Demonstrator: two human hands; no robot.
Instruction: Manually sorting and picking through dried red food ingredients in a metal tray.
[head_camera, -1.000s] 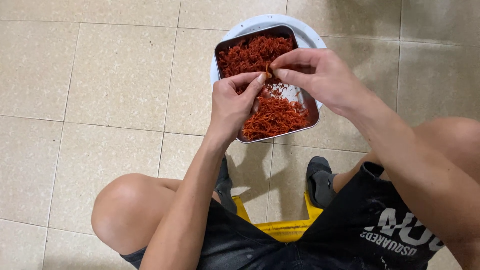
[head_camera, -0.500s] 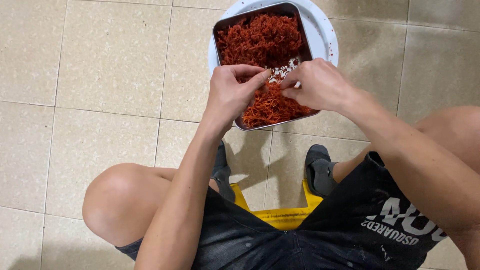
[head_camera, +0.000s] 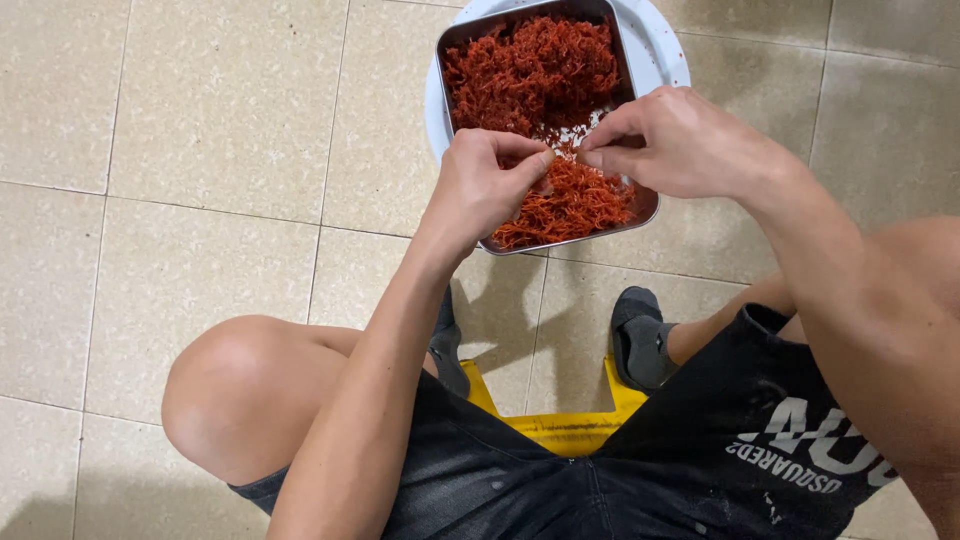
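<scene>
Nearest: yellow stool (head_camera: 560, 425) under the seated person, dark socks on tiled floor (head_camera: 150, 200). Further out, left hand (head_camera: 485, 185) and right hand (head_camera: 680, 140) meet over the steel tray (head_camera: 640, 205), fingertips pinched together on a small tuft of red-orange shreds (head_camera: 530, 75). Judged step: picking strands apart. Next move calls for a gentle pull. Shreds look dry, tangled; tray sits on a white round basin (head_camera: 660, 45).
</scene>
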